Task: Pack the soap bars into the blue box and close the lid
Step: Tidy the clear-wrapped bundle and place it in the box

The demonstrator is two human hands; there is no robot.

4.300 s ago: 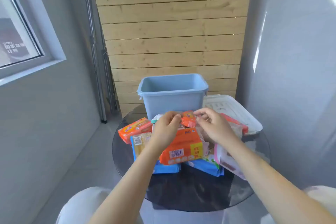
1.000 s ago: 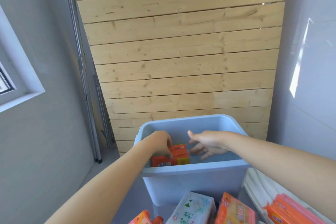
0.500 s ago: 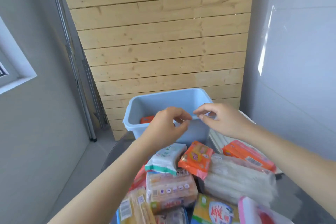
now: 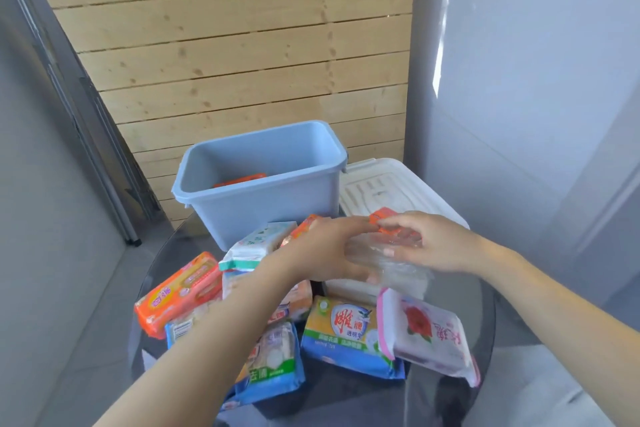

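Fingers: both hands' fingers curled onto a clear plastic-wrapped soap pack [image 4: 388,267]; whether they truly pinched it was blurred.
Left hand [image 4: 322,253]: covered packs beneath it.
Right hand [image 4: 426,243]: thumb by an orange soap pack [image 4: 384,218], mostly hidden.
Blue plastic box [image 4: 266,191]: behind the pile, open, an orange bar inside barely showing.
White lid [image 4: 391,187]: beside it.
Change: half a second before, the hands were higher, at the box rim.

Round glass table [image 4: 460,305], wooden plank wall [image 4: 225,45]
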